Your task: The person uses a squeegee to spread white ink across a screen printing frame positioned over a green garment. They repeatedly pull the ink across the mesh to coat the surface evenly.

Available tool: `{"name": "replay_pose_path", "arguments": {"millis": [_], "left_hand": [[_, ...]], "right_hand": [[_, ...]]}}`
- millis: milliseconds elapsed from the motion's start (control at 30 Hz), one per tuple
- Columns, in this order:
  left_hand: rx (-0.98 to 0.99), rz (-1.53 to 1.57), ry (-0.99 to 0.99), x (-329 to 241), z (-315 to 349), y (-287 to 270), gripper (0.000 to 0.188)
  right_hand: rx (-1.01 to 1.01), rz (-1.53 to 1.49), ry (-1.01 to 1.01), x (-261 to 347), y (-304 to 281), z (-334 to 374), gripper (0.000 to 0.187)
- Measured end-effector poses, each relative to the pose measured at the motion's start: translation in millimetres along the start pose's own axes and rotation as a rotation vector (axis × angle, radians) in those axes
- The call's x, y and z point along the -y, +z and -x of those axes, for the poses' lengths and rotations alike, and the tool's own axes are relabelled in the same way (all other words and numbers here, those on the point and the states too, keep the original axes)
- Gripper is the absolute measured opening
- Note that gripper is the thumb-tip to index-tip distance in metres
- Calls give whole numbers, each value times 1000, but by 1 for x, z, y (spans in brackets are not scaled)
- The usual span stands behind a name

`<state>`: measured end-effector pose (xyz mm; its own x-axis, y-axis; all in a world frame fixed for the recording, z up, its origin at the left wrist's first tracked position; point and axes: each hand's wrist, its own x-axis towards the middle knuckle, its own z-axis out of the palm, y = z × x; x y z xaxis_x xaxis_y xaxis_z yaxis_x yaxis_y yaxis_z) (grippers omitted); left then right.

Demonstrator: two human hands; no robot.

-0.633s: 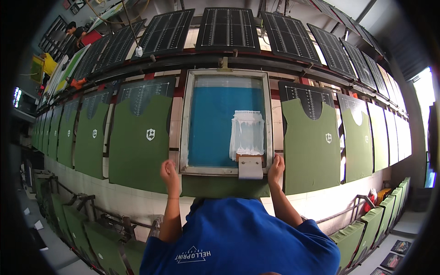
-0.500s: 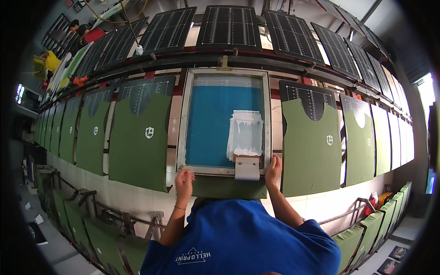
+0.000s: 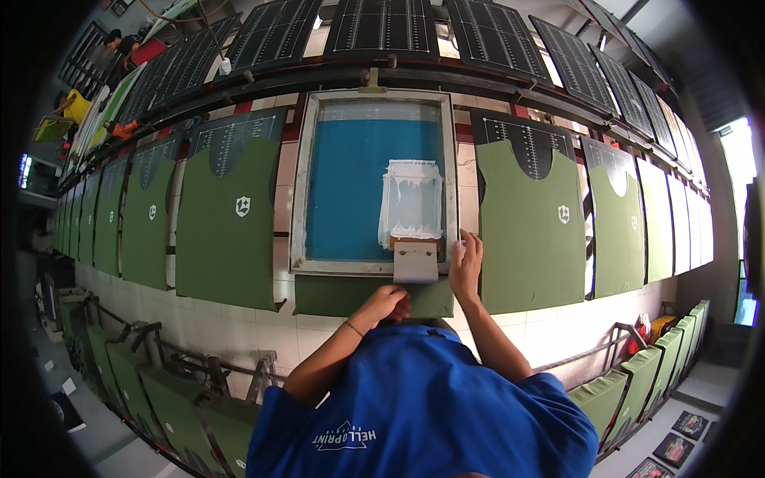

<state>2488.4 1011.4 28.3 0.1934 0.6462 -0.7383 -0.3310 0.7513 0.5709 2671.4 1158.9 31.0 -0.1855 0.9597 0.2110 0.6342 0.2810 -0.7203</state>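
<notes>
1. Printing screen (image 3: pixel 374 179): metal-framed, blue mesh, lying flat over a green garment panel (image 3: pixel 343 295) on the long tiled worktop (image 3: pixel 263 327); the panel's lower edge shows below the frame.
2. Squeegee (image 3: pixel 416 261): pale block handle at the frame's lower right, standing in a patch of white ink (image 3: pixel 411 199) on the mesh.
3. Left hand (image 3: pixel 386 304): fingers curled into a loose fist on the panel's lower edge, just below the squeegee; whether the grip pinches the cloth cannot be told.
4. Right hand (image 3: pixel 465 263): fingers extended and flat on the frame's lower right corner, beside the squeegee, holding nothing.
5. Neighbouring green panels (image 3: pixel 227 231), each bearing a small white crest, laid in a row to both sides.
6. Black ruled boards (image 3: pixel 382 28): tilted up behind the row.
</notes>
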Motion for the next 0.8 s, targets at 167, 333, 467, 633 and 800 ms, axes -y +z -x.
{"name": "replay_pose_path", "arguments": {"millis": [167, 333, 467, 633, 800], "left_hand": [[74, 289, -31, 12, -11, -6, 23], [156, 469, -34, 13, -26, -13, 23], [104, 658, -75, -1, -34, -5, 25], [-9, 638, 3, 10, -43, 0, 27], [-63, 576, -10, 9, -44, 2, 28]], "right_hand": [[497, 179, -350, 67, -34, 22, 52], [562, 460, -404, 72, -18, 20, 59], [543, 521, -404, 78, -10, 4, 52], [549, 377, -357, 93, -7, -57, 32], [403, 295, -428, 83, 17, -141, 23]]}}
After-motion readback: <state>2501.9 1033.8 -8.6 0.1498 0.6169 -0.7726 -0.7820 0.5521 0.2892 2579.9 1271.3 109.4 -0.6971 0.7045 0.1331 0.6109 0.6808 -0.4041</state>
